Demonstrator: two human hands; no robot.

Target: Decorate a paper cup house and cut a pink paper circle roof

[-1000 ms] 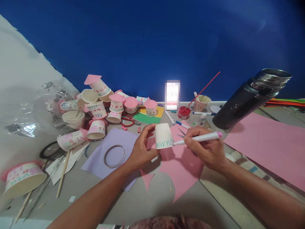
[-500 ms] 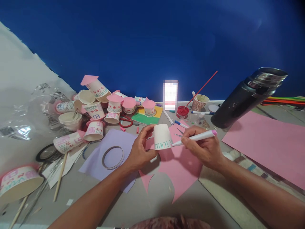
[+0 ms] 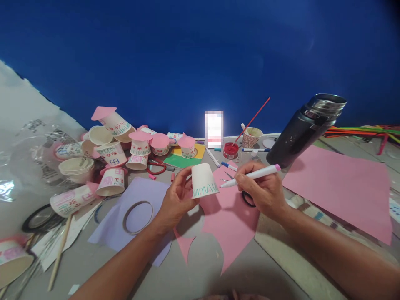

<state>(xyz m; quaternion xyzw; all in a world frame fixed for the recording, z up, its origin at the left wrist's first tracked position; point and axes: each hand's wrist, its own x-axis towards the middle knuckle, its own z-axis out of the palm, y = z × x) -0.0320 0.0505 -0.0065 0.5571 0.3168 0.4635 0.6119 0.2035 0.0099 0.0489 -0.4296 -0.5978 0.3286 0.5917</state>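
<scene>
My left hand [image 3: 178, 196] grips a white paper cup [image 3: 203, 177], turned upside down and tilted a little. A green zigzag line runs around the cup near its rim. In my right hand [image 3: 264, 187] is a marker pen [image 3: 253, 176] with a white barrel and a pink end. Its tip points left, just off the cup's lower right side. Below both hands lies cut pink paper [image 3: 231, 233] with curved edges. Scissors [image 3: 248, 199] rest on that paper, partly hidden behind my right hand.
Decorated paper cups [image 3: 111, 182] with pink cone tops crowd the left. A tape roll [image 3: 138, 218] lies on purple paper [image 3: 109, 225]. Further back stand a red paint jar [image 3: 230, 151], a patterned cup [image 3: 252, 137] and a black flask [image 3: 293, 133]. Pink paper [image 3: 337, 187] covers the right.
The marker's tip has come slightly away from the cup's edge. The whole view has shifted a little, and more of the scissors' black handle shows under my right hand.
</scene>
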